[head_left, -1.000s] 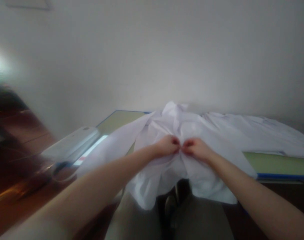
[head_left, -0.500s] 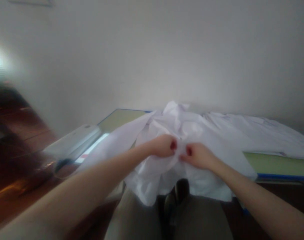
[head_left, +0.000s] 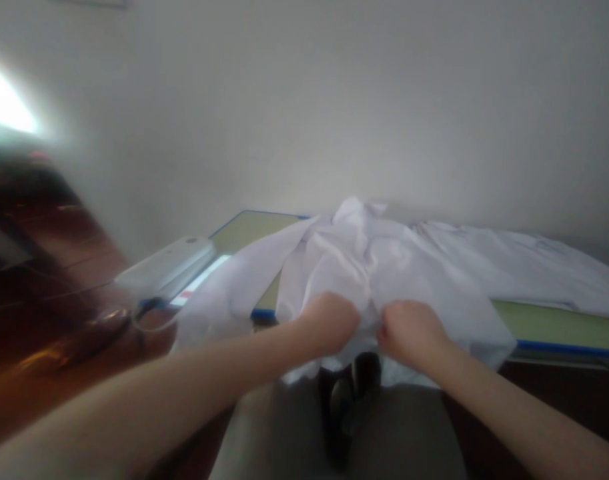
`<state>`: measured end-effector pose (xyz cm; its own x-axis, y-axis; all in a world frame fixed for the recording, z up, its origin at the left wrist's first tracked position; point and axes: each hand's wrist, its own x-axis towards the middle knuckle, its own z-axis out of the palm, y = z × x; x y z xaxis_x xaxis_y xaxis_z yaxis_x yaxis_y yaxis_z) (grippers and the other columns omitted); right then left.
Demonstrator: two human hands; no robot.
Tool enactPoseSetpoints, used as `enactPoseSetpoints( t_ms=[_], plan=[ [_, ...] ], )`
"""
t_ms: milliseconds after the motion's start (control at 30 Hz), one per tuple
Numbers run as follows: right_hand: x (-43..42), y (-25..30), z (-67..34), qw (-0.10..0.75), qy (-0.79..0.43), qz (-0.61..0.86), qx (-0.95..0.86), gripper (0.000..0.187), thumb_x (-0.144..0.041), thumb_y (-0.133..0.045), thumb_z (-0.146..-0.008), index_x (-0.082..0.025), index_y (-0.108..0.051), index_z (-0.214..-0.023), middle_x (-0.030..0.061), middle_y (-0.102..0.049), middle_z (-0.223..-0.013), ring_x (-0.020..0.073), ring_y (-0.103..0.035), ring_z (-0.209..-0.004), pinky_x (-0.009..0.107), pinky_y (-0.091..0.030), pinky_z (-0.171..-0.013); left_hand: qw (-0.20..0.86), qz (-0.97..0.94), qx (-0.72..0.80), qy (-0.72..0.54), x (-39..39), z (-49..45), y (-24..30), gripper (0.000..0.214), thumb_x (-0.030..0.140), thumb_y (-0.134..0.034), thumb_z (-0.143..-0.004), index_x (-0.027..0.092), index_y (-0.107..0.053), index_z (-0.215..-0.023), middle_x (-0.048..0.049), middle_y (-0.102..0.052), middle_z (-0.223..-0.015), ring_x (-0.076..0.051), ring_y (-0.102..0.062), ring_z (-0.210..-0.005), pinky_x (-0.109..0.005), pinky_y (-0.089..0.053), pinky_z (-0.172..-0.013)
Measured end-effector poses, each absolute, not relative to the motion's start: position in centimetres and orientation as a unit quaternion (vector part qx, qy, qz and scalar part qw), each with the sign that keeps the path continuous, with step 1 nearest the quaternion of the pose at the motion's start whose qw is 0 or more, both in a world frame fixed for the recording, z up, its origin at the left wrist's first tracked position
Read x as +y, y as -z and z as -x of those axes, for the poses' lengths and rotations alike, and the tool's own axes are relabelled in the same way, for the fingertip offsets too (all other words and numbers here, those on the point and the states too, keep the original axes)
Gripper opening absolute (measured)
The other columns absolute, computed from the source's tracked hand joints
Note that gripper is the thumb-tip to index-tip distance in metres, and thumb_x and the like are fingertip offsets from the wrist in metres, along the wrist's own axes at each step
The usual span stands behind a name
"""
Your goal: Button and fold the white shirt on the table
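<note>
At table edge, L hand (head_left: 331,322) & R hand (head_left: 411,331) both fisted, clutching white cloth (head_left: 399,267).

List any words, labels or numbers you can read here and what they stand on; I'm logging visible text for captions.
None can be read. The white device left of the white cloth shows a reddish mark beside it, too blurred to read. The left hand and right hand grip plain fabric.

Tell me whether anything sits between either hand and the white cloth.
Nothing visible does. The left hand and the right hand are both closed on the white cloth, bunching its near edge over the green board. The white device lies off to the left, apart from the hands.
</note>
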<state>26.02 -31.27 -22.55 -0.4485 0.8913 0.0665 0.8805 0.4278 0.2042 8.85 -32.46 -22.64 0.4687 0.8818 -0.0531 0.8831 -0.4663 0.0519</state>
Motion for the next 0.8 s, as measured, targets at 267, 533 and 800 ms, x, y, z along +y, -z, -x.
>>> enactPoseSetpoints(
  t_ms=[267,533,800],
  plan=[
    [-32.8,22.1,-27.9,0.080,-0.100,-0.553,0.823,0.025,-0.025,-0.052,-0.075,-0.012,-0.072,-0.075,0.0187,-0.067,-0.074,0.0330,-0.067,-0.075,0.039,-0.049,-0.064,-0.026,-0.874,0.482,0.051,-34.0,-9.4,23.1,0.021,0.006,-0.052,-0.073,0.009,-0.072,-0.081,-0.0180,-0.068,-0.078,-0.031,-0.065,-0.071,-0.038,-0.046,-0.061],
    [-34.1,21.5,-29.1,0.087,-0.088,-0.561,0.819,0.028,-0.029,-0.048,-0.078,-0.013,-0.071,-0.080,0.0177,-0.068,-0.076,0.0320,-0.067,-0.075,0.040,-0.049,-0.065,-0.032,-0.875,0.482,0.009,-34.9,-9.1,22.8,0.016,0.016,-0.053,-0.074,0.012,-0.067,-0.082,-0.0140,-0.067,-0.079,-0.028,-0.066,-0.072,-0.035,-0.048,-0.059],
    [-34.8,21.7,-29.9,0.079,-0.102,-0.560,0.818,0.026,-0.027,-0.049,-0.078,-0.014,-0.071,-0.079,0.0162,-0.067,-0.075,0.0321,-0.067,-0.074,0.039,-0.049,-0.062,-0.016,-0.855,0.516,-0.038,-35.8,-8.9,21.9,0.016,0.025,-0.051,-0.076,0.015,-0.064,-0.078,-0.0093,-0.067,-0.076,-0.023,-0.064,-0.069,-0.031,-0.047,-0.061]
  ],
)
